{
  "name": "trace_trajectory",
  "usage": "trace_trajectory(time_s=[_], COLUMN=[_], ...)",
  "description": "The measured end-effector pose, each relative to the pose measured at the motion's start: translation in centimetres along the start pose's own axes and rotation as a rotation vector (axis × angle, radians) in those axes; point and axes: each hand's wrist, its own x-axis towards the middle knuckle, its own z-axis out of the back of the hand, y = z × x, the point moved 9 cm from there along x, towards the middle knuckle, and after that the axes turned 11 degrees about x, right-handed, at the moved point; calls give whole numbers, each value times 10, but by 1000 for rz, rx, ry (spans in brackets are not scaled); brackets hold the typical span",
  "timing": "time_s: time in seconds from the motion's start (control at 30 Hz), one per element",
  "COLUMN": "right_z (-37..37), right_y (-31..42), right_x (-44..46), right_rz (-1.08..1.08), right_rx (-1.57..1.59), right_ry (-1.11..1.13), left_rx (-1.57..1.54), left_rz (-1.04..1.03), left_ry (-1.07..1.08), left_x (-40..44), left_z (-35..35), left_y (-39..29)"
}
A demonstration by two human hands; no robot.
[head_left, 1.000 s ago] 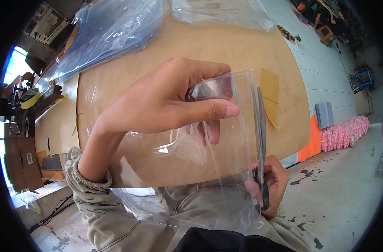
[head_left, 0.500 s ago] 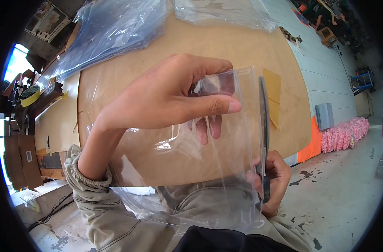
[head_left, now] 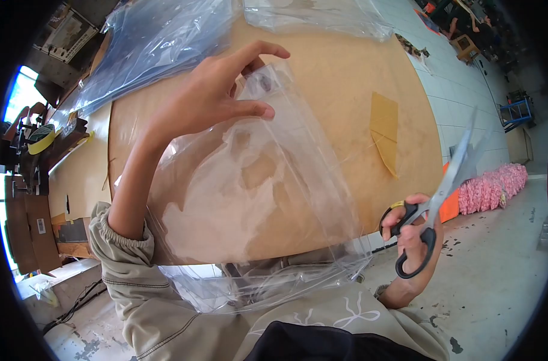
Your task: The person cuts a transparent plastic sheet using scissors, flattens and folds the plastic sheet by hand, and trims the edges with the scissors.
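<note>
A clear plastic sheet spreads over the table's near edge and hangs onto my lap. My left hand is at its upper edge, thumb in front and some fingers behind the film, with the index finger stretched away. Off the table's right side, my right hand grips black-handled scissors, fingers through the handle loops. The blades point up and right, away from the plastic; they are blurred, so their gap is hard to judge.
A brown-topped table carries a tan paper piece and stacked clear plastic at the back left. More plastic lies at the back. Pink bundles sit on the floor at right; a tape roll is at left.
My left hand has moved up and left, drawing the plastic sheet with it. My right hand has swung the scissors right, away from the sheet's edge, and tilted them outward.
</note>
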Motion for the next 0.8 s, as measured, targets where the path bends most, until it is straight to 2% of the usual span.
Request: trace_trajectory(time_s=[0.1, 0.2, 0.33, 0.43, 0.47, 0.7, 0.8], right_z=[-4, -16, -13, -8, -5, 4, 0], right_y=[2, 3, -3, -7, -9, -29, -33], right_x=[-3, -2, -5, -9, -11, -31, -36], right_rz=[-64, -88, -149, -214, -246, -413, -399], right_rx=[-109, -170, -213, -239, -238, -175, -74], right_ry=[-3, -2, 8, -5, -4, 206, 86], left_rx=[114, 546, 306, 171, 141, 128, 259], left_rz=[-154, -372, -538, -560, -594, -570, -596], left_ry=[-125, -279, -56, 68, -7, -60, -127], left_x=[-1, -13, -25, -27, -27, -18, -15], left_z=[-5, -7, -36, -63, -59, -59, -57], left_y=[-4, -36, -82, -86, -88, -75, -75])
